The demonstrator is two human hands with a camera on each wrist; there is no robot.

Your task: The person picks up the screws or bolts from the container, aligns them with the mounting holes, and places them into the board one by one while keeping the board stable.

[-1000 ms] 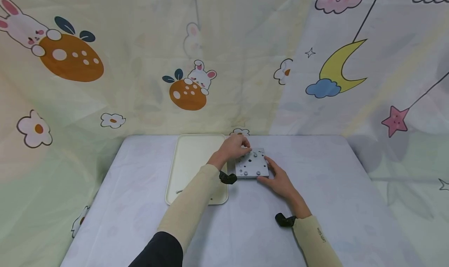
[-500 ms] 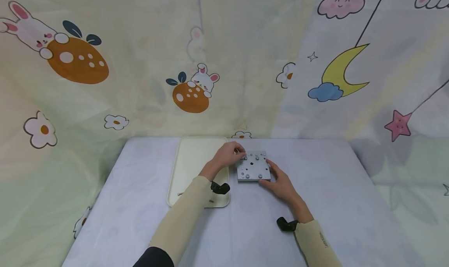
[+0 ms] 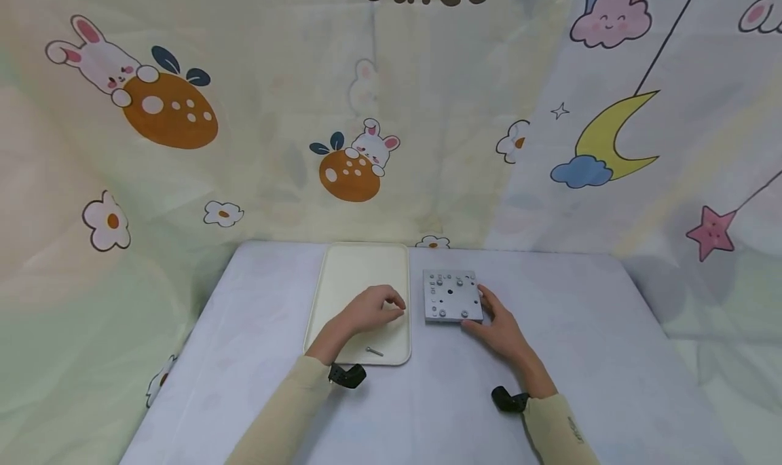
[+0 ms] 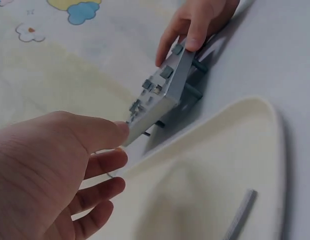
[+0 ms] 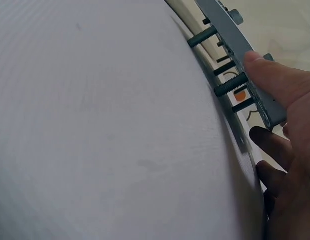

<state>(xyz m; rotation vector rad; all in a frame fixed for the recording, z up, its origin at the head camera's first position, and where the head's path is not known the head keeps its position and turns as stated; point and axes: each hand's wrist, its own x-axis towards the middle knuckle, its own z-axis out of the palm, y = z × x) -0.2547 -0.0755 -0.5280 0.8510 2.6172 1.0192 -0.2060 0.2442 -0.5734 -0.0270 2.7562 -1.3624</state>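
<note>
A square silver metal plate (image 3: 453, 296) with several screw heads and holes on top is held a little above the table. In the right wrist view, threaded screw shanks (image 5: 230, 85) stick out of its underside. My right hand (image 3: 504, 329) grips the plate's right edge, thumb at the near edge and fingers along the side. My left hand (image 3: 369, 310) hovers over the cream tray (image 3: 360, 261), fingers loosely bent, with nothing seen in them. In the tray near its front edge lies a screw (image 3: 375, 351), whose shank also shows in the left wrist view.
A white cloth covers the table (image 3: 446, 411); the tray stands left of the plate. Behind the table hangs a printed curtain (image 3: 269, 112) with rabbits, a moon and flowers. Black wrist cameras (image 3: 347, 376) sit on both wrists.
My left hand has left the plate's upper left corner and moved left and nearer, over the tray. The right hand stays on the plate. The head view has shifted.
</note>
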